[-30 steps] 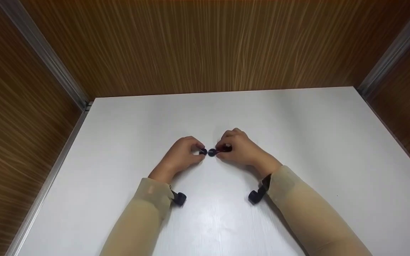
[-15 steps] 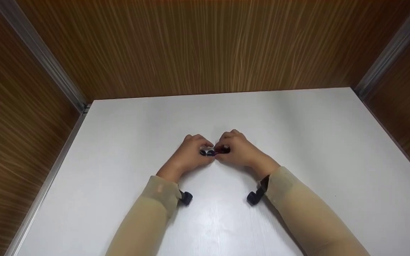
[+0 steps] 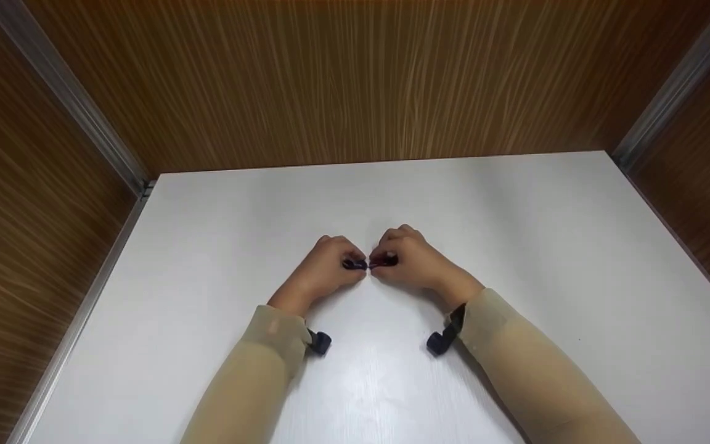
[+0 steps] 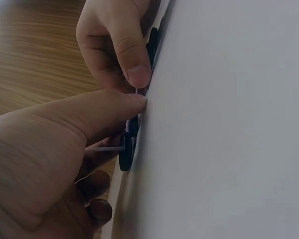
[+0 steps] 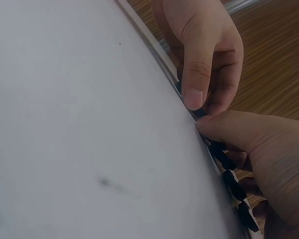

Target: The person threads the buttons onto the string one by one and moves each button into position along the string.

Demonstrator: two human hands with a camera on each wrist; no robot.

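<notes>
Both hands meeting at frame centre, left hand point(image 3: 324, 266) pinching a small dark beaded piece point(image 3: 355, 264), right hand point(image 3: 413, 262) pinching its reddish end point(image 3: 383, 261), piece lying against the white counter point(image 3: 515, 234), thumbtips nearly touching.

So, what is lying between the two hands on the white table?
In the head view, a small dark piece, seemingly button-like discs, bridges the gap between the left hand and right hand; both pinch it over the table.

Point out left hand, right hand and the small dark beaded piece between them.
left hand point(image 3: 321, 268): head view, on the back of the hand.
right hand point(image 3: 413, 259): head view, on the back of the hand.
dark beaded piece point(image 3: 367, 264): head view, on the stretch showing between the two thumbs.
</notes>
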